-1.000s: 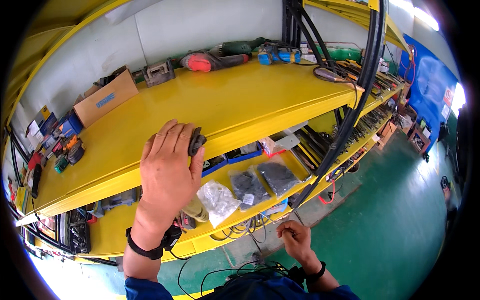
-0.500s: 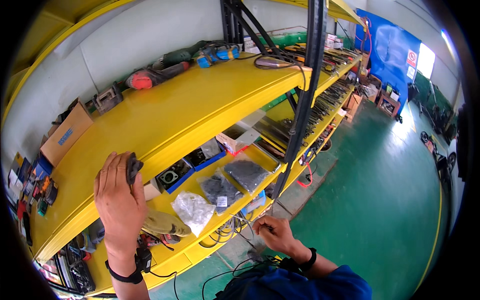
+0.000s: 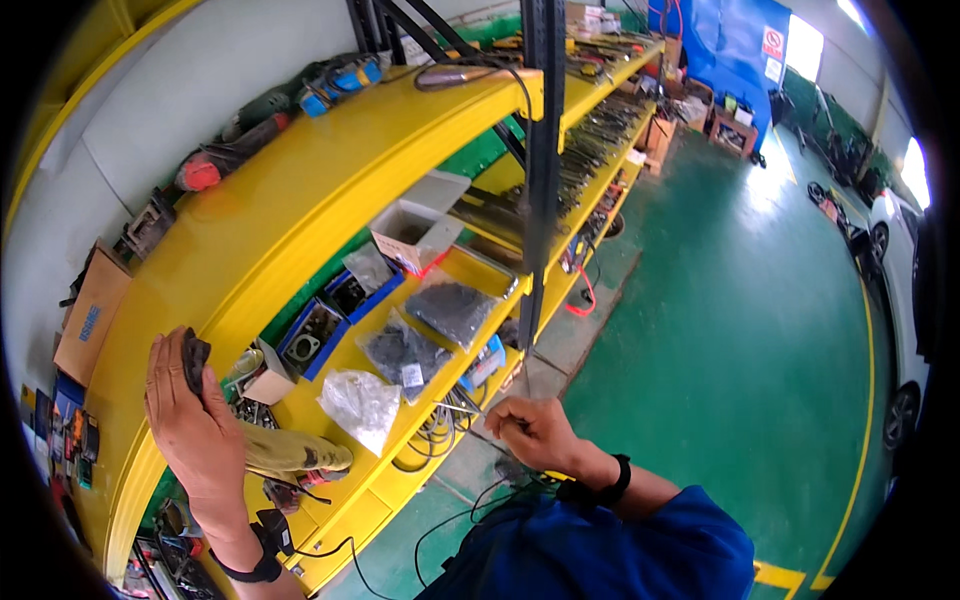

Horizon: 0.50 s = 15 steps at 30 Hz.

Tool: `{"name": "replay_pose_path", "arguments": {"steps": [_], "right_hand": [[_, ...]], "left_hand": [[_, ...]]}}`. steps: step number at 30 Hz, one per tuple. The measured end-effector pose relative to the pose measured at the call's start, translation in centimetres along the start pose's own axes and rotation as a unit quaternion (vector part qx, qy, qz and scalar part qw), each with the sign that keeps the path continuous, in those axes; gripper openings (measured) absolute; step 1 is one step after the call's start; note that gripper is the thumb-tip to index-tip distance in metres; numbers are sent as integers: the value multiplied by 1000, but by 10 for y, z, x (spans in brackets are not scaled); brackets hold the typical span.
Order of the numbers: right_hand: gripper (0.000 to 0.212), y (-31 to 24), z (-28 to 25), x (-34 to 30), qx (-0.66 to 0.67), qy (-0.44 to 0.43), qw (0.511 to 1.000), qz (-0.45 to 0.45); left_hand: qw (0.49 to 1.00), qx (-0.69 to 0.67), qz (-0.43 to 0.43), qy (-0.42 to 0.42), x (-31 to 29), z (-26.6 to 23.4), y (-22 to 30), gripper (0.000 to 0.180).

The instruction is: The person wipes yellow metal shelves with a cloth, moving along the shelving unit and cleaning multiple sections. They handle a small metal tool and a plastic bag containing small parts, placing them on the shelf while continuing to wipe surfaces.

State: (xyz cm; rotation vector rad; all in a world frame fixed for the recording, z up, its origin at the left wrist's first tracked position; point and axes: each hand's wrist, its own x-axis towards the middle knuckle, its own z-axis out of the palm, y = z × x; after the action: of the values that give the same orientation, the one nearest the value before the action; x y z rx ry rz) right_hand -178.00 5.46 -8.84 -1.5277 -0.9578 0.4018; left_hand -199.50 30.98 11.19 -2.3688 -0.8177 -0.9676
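My left hand is raised in front of the yellow shelf's front edge, its fingers closed on a small black object with a rounded, uneven outline. What kind of thing it is does not show. Further right, my right hand is closed in a fist near the rack's black post, over the floor side. A thin rod-like shape lies close to its fingers; whether the hand grips it cannot be made out. Below my left hand, on the lower shelf, lie a yellowish work glove and a clear plastic bag.
The upper yellow shelf bears a red power tool, a blue tool and a cardboard box. Below stand blue boxes of metal parts and bags of dark pieces. A black post rises beside the green floor.
My view has swung to the right, so the shelves sit further left. The black object stays in my left hand, and my right hand remains closed.
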Motion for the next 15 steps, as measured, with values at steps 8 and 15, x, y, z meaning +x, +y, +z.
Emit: {"name": "replay_pose_path", "arguments": {"steps": [8,15], "right_hand": [[14,-6,-10,-21,-12,30,999,19],[16,-8,-6,-27,-9,42,999,5]], "left_hand": [[1000,-14,23,12,2,8,11,39],[998,30,50,17,-5,9,-1,48]]}}
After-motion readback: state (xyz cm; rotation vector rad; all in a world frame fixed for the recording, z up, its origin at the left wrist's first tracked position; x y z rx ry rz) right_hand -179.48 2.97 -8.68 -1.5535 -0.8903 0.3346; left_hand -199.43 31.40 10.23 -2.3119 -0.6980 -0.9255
